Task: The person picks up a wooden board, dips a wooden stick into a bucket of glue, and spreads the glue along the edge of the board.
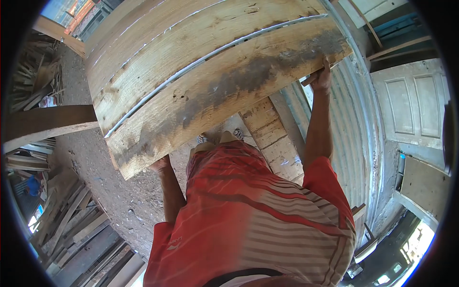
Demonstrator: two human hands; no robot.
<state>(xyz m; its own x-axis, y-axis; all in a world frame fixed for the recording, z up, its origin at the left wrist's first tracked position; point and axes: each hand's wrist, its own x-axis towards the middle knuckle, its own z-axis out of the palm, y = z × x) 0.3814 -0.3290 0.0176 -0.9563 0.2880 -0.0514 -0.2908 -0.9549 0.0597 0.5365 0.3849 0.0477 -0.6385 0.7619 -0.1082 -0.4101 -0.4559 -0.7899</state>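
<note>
A wide wooden panel (158,62) made of several boards lies tilted in front of me, with dark stains along its nearest board. A pale strip (179,72) runs along the seam beside that board, and thinner white lines mark the seams farther up. My left hand (161,164) is under the near edge by the left corner, its fingers mostly hidden beneath the wood. My right hand (323,79) grips the near edge by the right corner, with the thumb on top. A short piece of wood (311,79) sticks out beside the right hand.
Loose boards (91,244) are heaped at the lower left. A thick beam (52,122) reaches toward the panel's left side. Corrugated metal sheeting (356,124) stands on the right, near a panelled white door (406,103). Planks (270,129) lie by my feet on the littered ground.
</note>
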